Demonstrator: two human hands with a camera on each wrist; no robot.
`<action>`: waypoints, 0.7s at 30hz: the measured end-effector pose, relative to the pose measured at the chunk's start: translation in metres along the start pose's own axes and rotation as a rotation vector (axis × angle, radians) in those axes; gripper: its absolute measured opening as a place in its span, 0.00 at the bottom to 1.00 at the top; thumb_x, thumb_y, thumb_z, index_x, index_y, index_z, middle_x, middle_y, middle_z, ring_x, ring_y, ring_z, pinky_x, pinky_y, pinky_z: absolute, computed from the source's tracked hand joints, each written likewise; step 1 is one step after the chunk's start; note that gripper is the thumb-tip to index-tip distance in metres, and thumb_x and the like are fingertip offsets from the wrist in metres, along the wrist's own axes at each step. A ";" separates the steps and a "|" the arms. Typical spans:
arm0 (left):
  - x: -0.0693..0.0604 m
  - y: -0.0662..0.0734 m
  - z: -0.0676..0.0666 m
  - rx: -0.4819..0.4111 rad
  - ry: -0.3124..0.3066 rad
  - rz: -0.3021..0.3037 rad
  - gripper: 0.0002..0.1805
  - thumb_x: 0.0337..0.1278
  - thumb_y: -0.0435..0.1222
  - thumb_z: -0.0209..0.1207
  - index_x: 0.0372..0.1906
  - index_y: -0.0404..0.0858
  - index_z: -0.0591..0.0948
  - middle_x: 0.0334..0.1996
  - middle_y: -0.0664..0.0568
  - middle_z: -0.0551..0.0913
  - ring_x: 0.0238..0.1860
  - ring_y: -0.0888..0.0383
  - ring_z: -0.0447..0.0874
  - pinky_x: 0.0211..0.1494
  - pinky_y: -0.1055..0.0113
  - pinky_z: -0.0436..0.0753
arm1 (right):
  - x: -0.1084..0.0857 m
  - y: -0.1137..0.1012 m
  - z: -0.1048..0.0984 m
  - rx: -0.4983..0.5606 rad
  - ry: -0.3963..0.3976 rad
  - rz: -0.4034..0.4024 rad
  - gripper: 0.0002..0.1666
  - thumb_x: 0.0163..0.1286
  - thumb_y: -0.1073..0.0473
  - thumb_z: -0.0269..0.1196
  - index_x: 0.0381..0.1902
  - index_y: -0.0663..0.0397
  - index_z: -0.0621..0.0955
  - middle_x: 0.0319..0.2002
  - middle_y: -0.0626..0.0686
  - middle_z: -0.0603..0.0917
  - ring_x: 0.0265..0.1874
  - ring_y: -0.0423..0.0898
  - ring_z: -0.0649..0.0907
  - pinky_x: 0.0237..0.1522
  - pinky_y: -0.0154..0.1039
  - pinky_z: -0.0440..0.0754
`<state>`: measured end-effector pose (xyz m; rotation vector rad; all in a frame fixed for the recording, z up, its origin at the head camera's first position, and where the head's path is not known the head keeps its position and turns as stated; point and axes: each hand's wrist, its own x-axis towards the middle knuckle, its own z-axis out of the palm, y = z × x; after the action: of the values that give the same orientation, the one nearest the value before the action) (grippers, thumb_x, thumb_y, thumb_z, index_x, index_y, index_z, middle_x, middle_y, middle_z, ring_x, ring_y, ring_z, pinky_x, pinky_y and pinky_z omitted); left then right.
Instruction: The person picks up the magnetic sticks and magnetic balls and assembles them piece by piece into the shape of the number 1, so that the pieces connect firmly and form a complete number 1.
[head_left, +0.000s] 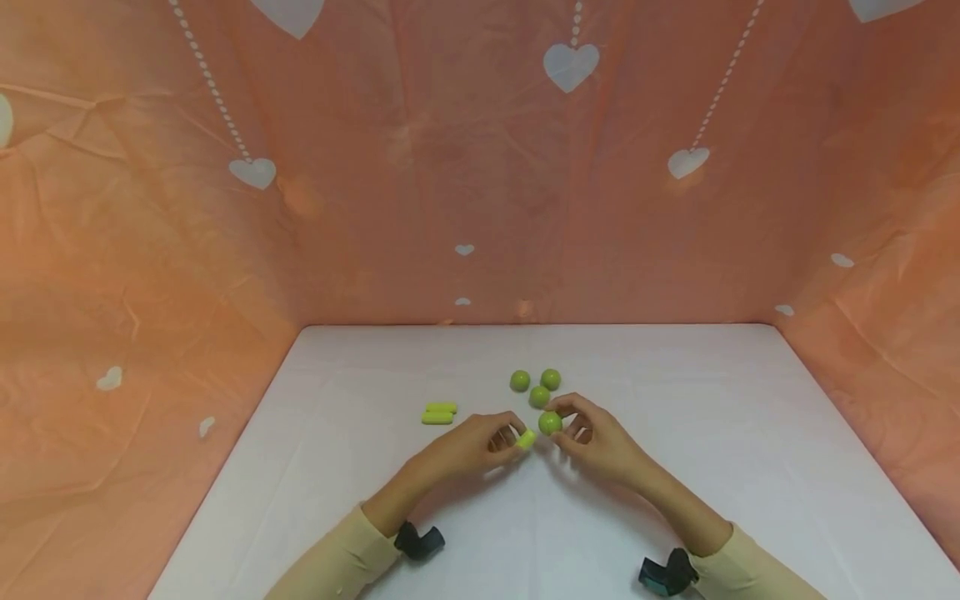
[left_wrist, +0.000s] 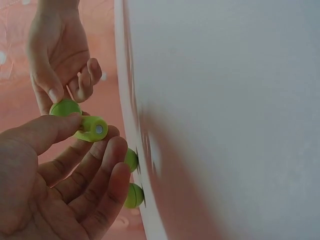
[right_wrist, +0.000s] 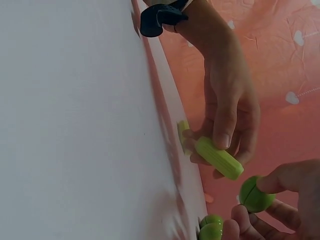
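The yellow-green stick is sitting in the left hand in the head view, that grip narrowing to a pinch of thumb and fingers. The right hand is pinching a round, smooth green ball, its grip spreading just enough to hold it. The ball is hovering at two o'clock from the stick, near but apart. Three loose balls are resting at eleven o'clock from the held one; two spare sticks are lying side by side at ten o'clock from the left hand, on the white counter before a creased pink-orange sheet.

The left wrist view alone is showing the stick's rounded end, where a small grey disc is sitting; the ball is standing at ten o'clock from it.

The right wrist view is revealing the stick's long, ridged sides and bevelled tip, plus a dark seam circling the ball at between four and five o'clock.
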<state>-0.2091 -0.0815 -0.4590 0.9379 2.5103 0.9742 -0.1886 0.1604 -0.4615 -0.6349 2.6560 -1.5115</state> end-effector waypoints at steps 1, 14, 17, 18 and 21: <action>0.000 0.000 0.000 0.002 -0.002 0.003 0.11 0.63 0.44 0.59 0.49 0.50 0.77 0.33 0.62 0.82 0.36 0.70 0.79 0.42 0.73 0.78 | 0.000 0.001 0.000 -0.003 -0.002 0.004 0.22 0.62 0.68 0.65 0.53 0.52 0.75 0.48 0.56 0.80 0.30 0.44 0.80 0.32 0.34 0.79; 0.000 0.000 0.003 0.011 -0.007 -0.001 0.12 0.63 0.45 0.59 0.49 0.50 0.77 0.34 0.63 0.81 0.36 0.70 0.79 0.41 0.74 0.78 | -0.001 0.004 -0.001 0.044 -0.034 -0.028 0.21 0.64 0.58 0.66 0.55 0.47 0.76 0.46 0.51 0.81 0.29 0.42 0.79 0.28 0.34 0.78; 0.001 -0.001 0.004 0.013 -0.005 0.001 0.12 0.63 0.45 0.59 0.49 0.51 0.77 0.34 0.64 0.81 0.35 0.70 0.79 0.41 0.74 0.78 | -0.001 0.004 0.000 0.045 -0.051 -0.025 0.21 0.65 0.58 0.65 0.55 0.49 0.76 0.47 0.51 0.80 0.29 0.43 0.80 0.28 0.34 0.78; 0.001 -0.001 0.004 0.017 -0.004 0.001 0.12 0.63 0.45 0.59 0.49 0.51 0.77 0.34 0.64 0.81 0.36 0.70 0.79 0.41 0.74 0.78 | -0.001 0.005 0.000 0.050 -0.057 -0.021 0.21 0.65 0.58 0.65 0.56 0.49 0.76 0.47 0.51 0.80 0.28 0.43 0.80 0.27 0.34 0.79; 0.001 -0.001 0.004 0.026 -0.001 0.004 0.11 0.63 0.45 0.59 0.49 0.51 0.77 0.34 0.64 0.81 0.36 0.70 0.79 0.41 0.74 0.78 | -0.001 0.006 0.001 0.071 -0.073 -0.008 0.22 0.66 0.58 0.64 0.58 0.50 0.75 0.48 0.50 0.80 0.28 0.45 0.81 0.26 0.36 0.79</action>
<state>-0.2086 -0.0792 -0.4627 0.9505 2.5273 0.9443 -0.1896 0.1626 -0.4667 -0.6832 2.5372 -1.5454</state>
